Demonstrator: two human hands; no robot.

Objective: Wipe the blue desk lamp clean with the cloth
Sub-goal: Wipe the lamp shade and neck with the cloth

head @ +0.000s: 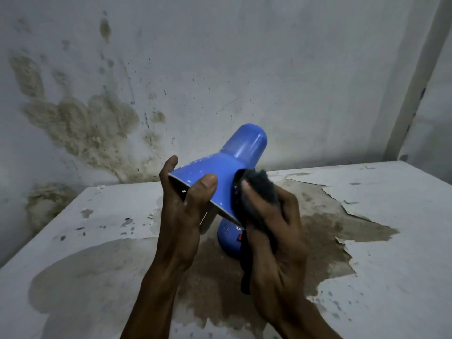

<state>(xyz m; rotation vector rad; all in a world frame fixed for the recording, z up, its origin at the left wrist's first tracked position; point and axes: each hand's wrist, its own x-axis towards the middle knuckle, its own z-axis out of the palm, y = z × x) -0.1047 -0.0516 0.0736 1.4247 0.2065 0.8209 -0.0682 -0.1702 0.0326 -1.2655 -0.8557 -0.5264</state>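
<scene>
The blue desk lamp (227, 167) stands at the table's middle, its cone-shaped shade tilted toward me and speckled with pale spots. Its round blue base (230, 241) shows below the shade. My left hand (186, 206) grips the shade's open rim, thumb on the outside, fingers curled over the far edge. My right hand (274, 231) holds a dark cloth (259, 184) bunched in its fingers and presses it against the right side of the shade. A strip of the cloth hangs down past my right wrist.
The white table (379, 241) has peeling paint and a large brown bare patch around the lamp. A stained white wall (220, 69) rises right behind the table. A pale vertical post (415, 89) stands at the far right.
</scene>
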